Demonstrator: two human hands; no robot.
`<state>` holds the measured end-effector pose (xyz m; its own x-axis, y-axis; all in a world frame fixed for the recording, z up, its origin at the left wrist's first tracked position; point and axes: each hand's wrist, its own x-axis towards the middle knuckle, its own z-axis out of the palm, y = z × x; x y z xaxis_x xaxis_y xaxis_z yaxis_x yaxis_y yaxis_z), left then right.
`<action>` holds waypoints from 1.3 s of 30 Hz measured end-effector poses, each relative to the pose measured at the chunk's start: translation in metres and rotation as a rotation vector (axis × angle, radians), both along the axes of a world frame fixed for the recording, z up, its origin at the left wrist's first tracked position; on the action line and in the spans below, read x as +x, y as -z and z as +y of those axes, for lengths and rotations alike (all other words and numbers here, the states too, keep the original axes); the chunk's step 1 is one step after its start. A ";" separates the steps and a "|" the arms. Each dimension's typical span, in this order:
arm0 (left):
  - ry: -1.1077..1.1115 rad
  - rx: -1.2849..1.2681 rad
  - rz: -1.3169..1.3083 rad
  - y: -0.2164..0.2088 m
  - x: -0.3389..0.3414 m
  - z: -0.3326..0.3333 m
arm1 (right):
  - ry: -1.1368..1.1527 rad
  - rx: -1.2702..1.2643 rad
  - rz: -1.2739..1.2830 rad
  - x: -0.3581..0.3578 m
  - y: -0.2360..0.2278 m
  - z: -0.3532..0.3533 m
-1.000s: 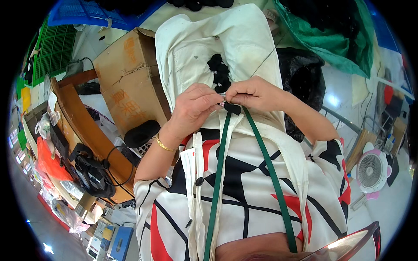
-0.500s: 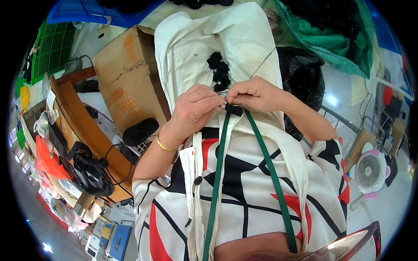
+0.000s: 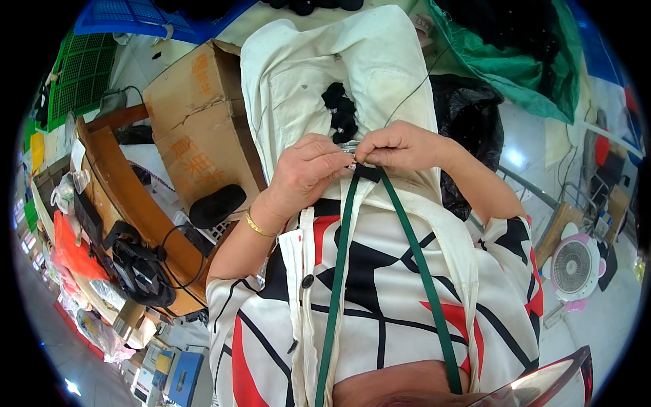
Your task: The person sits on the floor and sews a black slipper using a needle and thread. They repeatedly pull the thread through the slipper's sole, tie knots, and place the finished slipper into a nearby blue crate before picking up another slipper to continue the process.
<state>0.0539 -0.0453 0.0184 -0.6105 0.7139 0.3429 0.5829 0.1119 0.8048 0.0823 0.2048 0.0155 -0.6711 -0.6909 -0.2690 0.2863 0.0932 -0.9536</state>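
Observation:
Above my lap, my left hand [image 3: 306,171] and my right hand [image 3: 400,147] meet with fingertips pinched nearly together. Both are closed at a small black fabric piece [image 3: 368,174], which shows just below the fingertips beside a green neck strap [image 3: 344,224]. A tiny shiny bit glints between the fingers; its kind is hidden. Just beyond the hands lies something silvery [image 3: 348,145], too small to name. Farther up, a bunch of black fabric pieces [image 3: 338,108] with small shiny spots rests on the white apron [image 3: 285,88] over my lap.
An open cardboard box [image 3: 183,115] stands at my left, next to a wooden piece of furniture [image 3: 122,197] with a black bag [image 3: 139,264]. On the right are a black plastic bag [image 3: 468,112], a green sack [image 3: 553,88] with dark contents and a pink-and-white fan [image 3: 573,266].
Both hands stay together in nearly the same place, with the right fingers shifted slightly. The black piece below the fingertips has tilted and dropped a little.

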 end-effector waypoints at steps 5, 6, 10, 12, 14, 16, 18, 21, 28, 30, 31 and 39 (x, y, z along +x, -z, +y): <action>0.002 -0.008 0.016 -0.001 0.000 -0.001 | 0.029 -0.037 0.022 0.003 0.002 0.000; -0.003 -0.014 0.015 -0.004 0.000 0.000 | 0.040 -0.046 0.054 0.004 0.003 -0.002; -0.010 -0.004 0.013 -0.004 0.000 0.001 | 0.035 -0.001 -0.107 0.006 0.004 -0.006; -0.010 -0.003 0.016 -0.001 0.001 0.000 | 0.045 -0.014 -0.178 0.005 -0.001 -0.008; -0.013 -0.008 0.005 0.003 0.005 -0.001 | 0.039 -0.004 -0.161 0.006 0.000 -0.008; -0.016 -0.016 0.015 0.003 0.000 0.000 | 0.038 0.033 -0.128 0.000 0.000 -0.009; -0.049 -0.058 -0.039 0.004 0.006 0.002 | 0.047 0.126 -0.098 0.005 -0.001 -0.012; -0.101 -0.125 -0.294 0.006 0.001 0.000 | 0.155 0.091 -0.046 0.004 0.008 -0.011; -0.062 -0.043 -0.374 -0.013 0.004 -0.002 | 0.117 0.032 -0.111 0.001 -0.005 -0.017; -0.070 -0.051 -0.396 -0.009 0.008 0.001 | 0.100 0.048 -0.090 0.002 -0.010 -0.019; -0.074 -0.055 -0.407 -0.007 0.008 0.003 | 0.120 0.068 -0.068 0.001 -0.009 -0.020; -0.212 -0.207 -0.389 -0.001 0.008 0.007 | 0.198 0.567 0.970 0.005 -0.026 -0.028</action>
<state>0.0620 -0.0387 0.0190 -0.8048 0.5887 -0.0755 0.1899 0.3760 0.9069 0.0875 0.1772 0.0411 -0.8498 -0.4944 0.1828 -0.4910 0.6165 -0.6155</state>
